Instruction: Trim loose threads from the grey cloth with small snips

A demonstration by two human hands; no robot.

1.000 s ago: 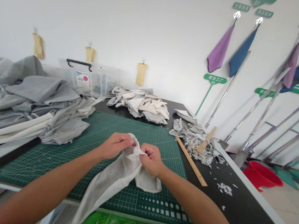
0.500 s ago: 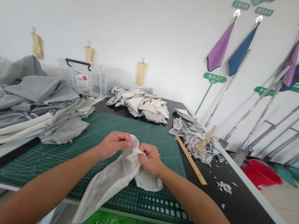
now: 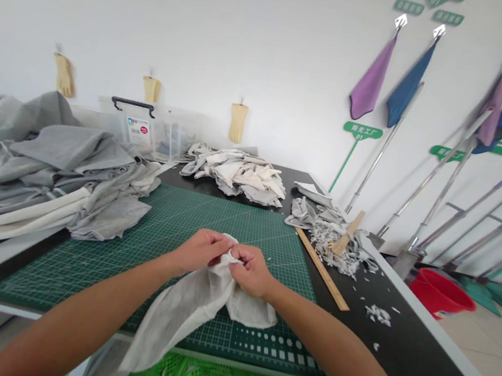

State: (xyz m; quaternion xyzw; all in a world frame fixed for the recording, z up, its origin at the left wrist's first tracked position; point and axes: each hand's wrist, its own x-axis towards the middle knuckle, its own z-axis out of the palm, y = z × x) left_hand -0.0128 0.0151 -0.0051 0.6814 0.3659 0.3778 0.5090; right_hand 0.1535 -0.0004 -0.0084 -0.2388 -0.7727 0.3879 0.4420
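Both hands meet over the green cutting mat (image 3: 116, 294), gripping the bunched upper edge of one pale grey-white piece of cloth (image 3: 195, 308). My left hand (image 3: 203, 251) pinches it from the left, thumb on top. Close beside it, my right hand (image 3: 252, 270) has its fingers curled round the same edge. From there the cloth hangs in two flaps: a long one falls past the table's front edge, a shorter one lies on the mat under my right wrist. The fingertips' exact hold is partly hidden in the folds.
Grey cloths (image 3: 64, 168) are heaped at left, with a cream and grey pile (image 3: 239, 173) at the back. A clear plastic box (image 3: 139, 129) stands behind. To the right lie a wooden ruler (image 3: 323, 272) and cloth scraps (image 3: 342, 249). A red bucket (image 3: 441, 291) sits beyond the table.
My left hand has come slightly right and closer to my right hand, and the cloth edge between them is more bunched. The long flap has shifted a little.
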